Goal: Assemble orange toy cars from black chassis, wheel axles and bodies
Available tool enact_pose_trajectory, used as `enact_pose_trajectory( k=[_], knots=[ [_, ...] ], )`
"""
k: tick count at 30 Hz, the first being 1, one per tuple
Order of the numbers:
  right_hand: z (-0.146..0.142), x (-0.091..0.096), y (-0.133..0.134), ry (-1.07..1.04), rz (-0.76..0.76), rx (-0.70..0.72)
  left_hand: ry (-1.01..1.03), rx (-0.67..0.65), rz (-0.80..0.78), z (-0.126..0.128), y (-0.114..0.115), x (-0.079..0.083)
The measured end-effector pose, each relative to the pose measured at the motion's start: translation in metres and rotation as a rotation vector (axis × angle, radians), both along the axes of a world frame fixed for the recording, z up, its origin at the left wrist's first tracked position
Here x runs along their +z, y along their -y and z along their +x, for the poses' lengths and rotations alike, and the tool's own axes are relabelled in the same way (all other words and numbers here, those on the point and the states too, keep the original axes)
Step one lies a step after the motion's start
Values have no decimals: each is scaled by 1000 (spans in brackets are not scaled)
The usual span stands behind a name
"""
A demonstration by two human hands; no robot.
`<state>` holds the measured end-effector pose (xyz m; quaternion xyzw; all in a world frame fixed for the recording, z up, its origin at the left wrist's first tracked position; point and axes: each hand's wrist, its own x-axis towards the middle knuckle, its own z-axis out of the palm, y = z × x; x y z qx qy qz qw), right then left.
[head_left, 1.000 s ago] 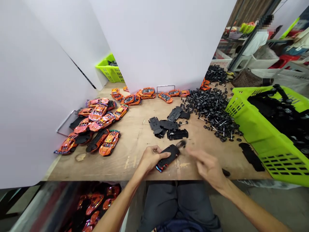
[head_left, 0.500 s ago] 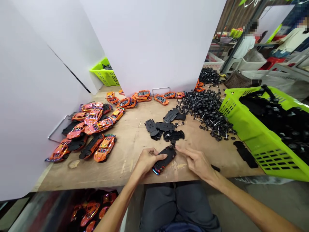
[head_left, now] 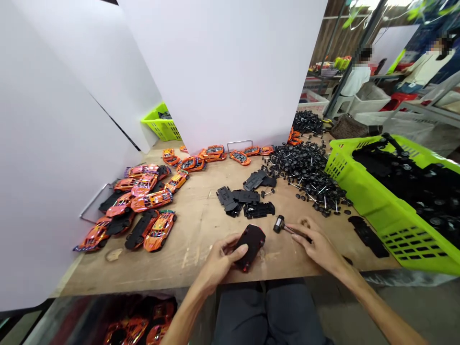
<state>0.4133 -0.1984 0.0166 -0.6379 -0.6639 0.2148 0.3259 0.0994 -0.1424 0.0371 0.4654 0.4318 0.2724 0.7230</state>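
Change first: the toy car (head_left: 250,245) is no longer being touched at both ends. Half a second ago the right hand's fingertips were set against its far end. Now the right hand (head_left: 318,245) is pulled off to the side and laid over the handle of a small black-headed hammer (head_left: 280,224), which rests on the worktop (head_left: 201,225) just right of the car. Whether that handle is actually clasped or only covered can't be told; the fingers look stretched along it rather than curled.

So the car is carried by one hand alone. It's kept belly-up, black underside on top, and pinched in the grip of the left hand (head_left: 218,261), with the thumb laid across the near side and the fingers tucked beneath. It sits close to the front edge of the worktop, right in front of the person. Compared with the earlier frames it's also turned a bit, so it looks shorter and more end-on than before.

Nothing else seems to be disturbed:
- Loose black chassis plates (head_left: 247,199) are still scattered just behind the car.
- The heap of wheels and axles (head_left: 309,172) is beside the green basket (head_left: 359,201).
- The orange cars (head_left: 143,201) are piled to the left.
- Other people (head_left: 354,79) are seen well off in the background.
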Motion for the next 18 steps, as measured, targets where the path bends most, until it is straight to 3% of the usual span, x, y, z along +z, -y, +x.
enact_pose_trajectory(
  k=[3,6,9,11,13,16,18],
  knots=[
    [-19,0,2,-121,44,8,132,93,95,12,11,-3],
    [-58,-8,5,-452,-83,138,265,129,156,22,13,-14],
    [-84,-21,4,-602,-62,83,195,106,264,18,10,-23],
    [-84,-25,0,-501,14,66,10,103,372,9,8,-23],
    [-74,-21,-3,-308,83,149,-156,92,510,0,6,-20],
    [-60,-9,-8,-102,122,306,-195,64,721,-5,0,-17],
    [-57,-5,-10,-76,105,328,-182,35,802,-5,-4,-20]
  ],
)
